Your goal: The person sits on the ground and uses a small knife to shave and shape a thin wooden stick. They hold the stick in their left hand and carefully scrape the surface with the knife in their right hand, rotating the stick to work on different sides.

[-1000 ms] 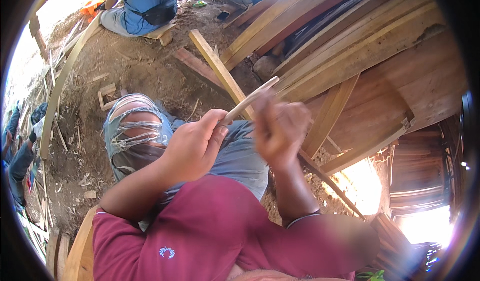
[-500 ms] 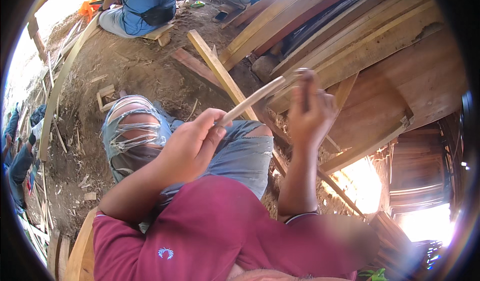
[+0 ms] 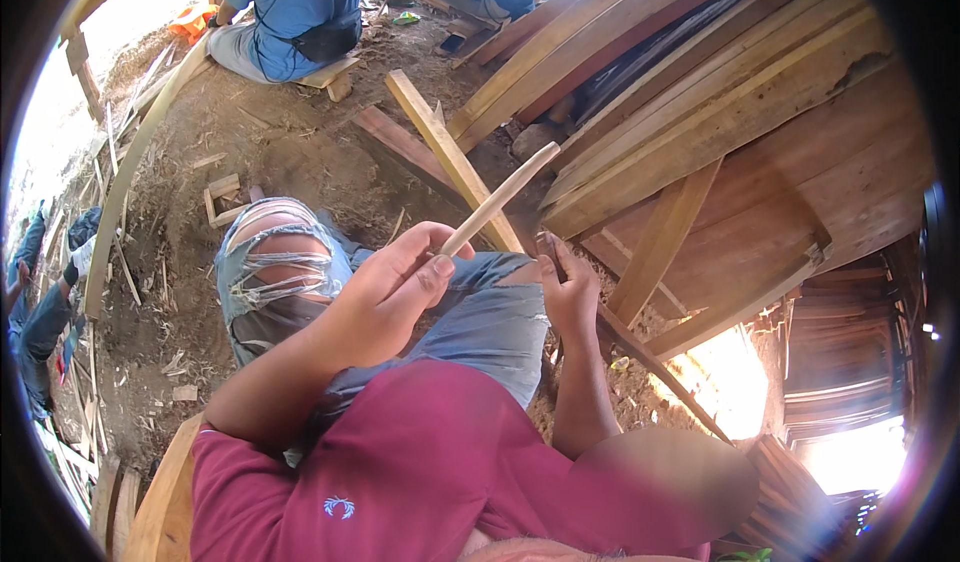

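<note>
Right hand has dropped: a second ago it was up on the far end of the thin wooden stick, half a second ago it had lifted off with fingers spread near the tip, now it sits low at about 4 o'clock of the stick, by the knee, fingers curled in. Something dark and narrow shows at the fingertips, maybe a small blade or tool; too small to tell, so the grip is unclear. The stick has hardly moved and is now held by one hand only. Left hand pinches its lower end between thumb and bent fingers, closed tight, over the lap. Judgement: one working stroke along the stick looks finished, and the right hand is back near the base. Stick itself: pale, slim, straight, smooth-looking, slightly tapered, pointing to about 1 o'clock from the left hand, free end in the air above the ground. It crosses in front of a flat wooden slat lying on the dirt. Torn blue jeans below at 8 o'clock. Stacked planks fill the upper right. Another person in a blue shirt sits at 11 o'clock, well apart.
</note>
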